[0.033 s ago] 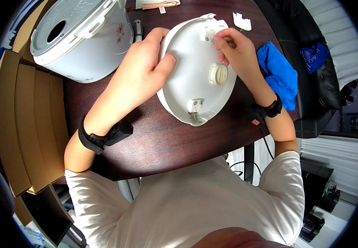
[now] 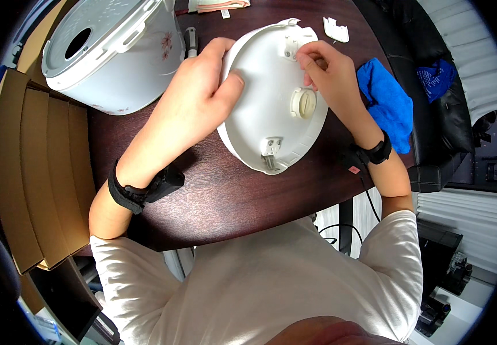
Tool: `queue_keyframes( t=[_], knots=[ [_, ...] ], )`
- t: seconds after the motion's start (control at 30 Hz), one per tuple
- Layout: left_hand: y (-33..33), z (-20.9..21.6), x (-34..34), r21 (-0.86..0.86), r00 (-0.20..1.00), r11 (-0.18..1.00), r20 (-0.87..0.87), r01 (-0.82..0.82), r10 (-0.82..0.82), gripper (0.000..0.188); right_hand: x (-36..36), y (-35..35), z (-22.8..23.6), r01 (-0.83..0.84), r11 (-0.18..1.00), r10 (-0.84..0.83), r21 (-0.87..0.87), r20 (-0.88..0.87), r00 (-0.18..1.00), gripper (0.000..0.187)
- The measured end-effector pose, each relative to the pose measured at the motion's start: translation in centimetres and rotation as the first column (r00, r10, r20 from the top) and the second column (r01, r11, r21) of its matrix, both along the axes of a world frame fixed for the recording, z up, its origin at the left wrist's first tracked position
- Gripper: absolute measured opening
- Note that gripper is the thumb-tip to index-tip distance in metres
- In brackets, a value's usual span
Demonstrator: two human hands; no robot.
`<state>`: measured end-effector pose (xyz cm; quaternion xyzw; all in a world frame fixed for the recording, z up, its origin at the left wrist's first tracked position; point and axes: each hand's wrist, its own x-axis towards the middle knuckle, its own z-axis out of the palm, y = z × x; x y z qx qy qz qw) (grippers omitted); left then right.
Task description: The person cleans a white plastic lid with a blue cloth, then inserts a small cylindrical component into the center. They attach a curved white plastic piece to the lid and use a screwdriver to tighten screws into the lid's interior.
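A round white appliance lid (image 2: 266, 115) is held tilted over the dark wooden table (image 2: 225, 195), inner face toward me. My left hand (image 2: 199, 95) grips its left rim, thumb pressed on the inner face. My right hand (image 2: 332, 72) holds the upper right part, fingertips pinched at a small fitting near the top edge. A round white cap (image 2: 303, 103) sits in the lid's middle. A metal hinge bracket (image 2: 271, 154) is at its lower edge. Both wrists carry black bands.
A white cooker body (image 2: 110, 52) with a hole in its top lies at the back left. A blue cloth (image 2: 387, 106) lies right of the lid, a small white plastic piece (image 2: 336, 29) behind it. Cardboard (image 2: 36, 172) flanks the left; a black seat (image 2: 455, 115) stands on the right.
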<state>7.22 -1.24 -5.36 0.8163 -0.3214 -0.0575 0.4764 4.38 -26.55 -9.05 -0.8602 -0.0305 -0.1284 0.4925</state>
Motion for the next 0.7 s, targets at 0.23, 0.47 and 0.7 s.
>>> queue_keyframes(
  t=[0.23,0.47,0.7],
  knots=[
    [-0.1,-0.1,-0.1,0.002,1.0,1.0,0.019,-0.013,0.013,0.03,-0.4,0.1,0.4,0.028,0.97,0.005,-0.243,0.137,0.991,0.011],
    [-0.1,-0.3,0.0,0.001,0.999,1.0,0.04,-0.015,0.015,0.03,-0.1,-0.5,0.4,0.062,0.902,0.089,-0.428,0.323,0.942,0.011],
    [-0.3,-0.2,-0.2,0.022,1.0,1.0,-0.004,-0.013,0.013,0.03,-0.4,-1.1,0.2,0.101,0.822,0.153,-0.56,0.389,0.908,0.009]
  ],
)
